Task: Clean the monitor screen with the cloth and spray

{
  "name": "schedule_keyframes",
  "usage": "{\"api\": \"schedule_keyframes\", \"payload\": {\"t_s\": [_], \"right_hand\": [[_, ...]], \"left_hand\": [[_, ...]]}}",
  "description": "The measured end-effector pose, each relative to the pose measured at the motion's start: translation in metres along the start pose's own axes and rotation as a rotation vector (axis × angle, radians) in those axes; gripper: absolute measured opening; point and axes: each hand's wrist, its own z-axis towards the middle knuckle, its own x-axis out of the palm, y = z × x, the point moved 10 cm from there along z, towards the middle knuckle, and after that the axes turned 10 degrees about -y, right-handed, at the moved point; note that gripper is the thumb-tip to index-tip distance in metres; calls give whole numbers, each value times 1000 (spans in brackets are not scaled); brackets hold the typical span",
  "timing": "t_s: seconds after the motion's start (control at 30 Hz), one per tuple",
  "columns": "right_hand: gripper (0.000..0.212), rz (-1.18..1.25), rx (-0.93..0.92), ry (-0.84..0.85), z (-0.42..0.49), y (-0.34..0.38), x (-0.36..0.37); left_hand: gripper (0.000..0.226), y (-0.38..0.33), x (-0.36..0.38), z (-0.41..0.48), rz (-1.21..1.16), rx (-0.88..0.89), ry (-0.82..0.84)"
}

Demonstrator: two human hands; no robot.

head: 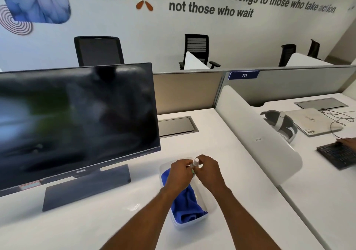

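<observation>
I see the left hand [180, 172] and right hand [207, 170], both grips holding the spray bottle [195, 162] over the blue cloth [185, 205] in its clear tray [212, 205], right of the BenQ monitor [77, 119].

Bright even light; monitor screen [77, 119] shows smeared, blurry reflections; edges bend wide-angle.

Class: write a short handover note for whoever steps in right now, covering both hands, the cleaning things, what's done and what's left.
Hands: the left hand and right hand both grip the small spray bottle, held over the clear tub.
Things: the blue cloth lies in the tub, right of the monitor.
Done: bottle picked up.
Left: spray, take the cloth, wipe the monitor.
</observation>
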Motion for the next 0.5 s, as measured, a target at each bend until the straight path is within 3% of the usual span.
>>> {"api": "schedule_keyframes", "payload": {"t_s": [0.5], "right_hand": [[15, -240, 49, 82, 11, 1, 28]], "left_hand": [[28, 14, 9, 3, 71, -73, 122]]}}
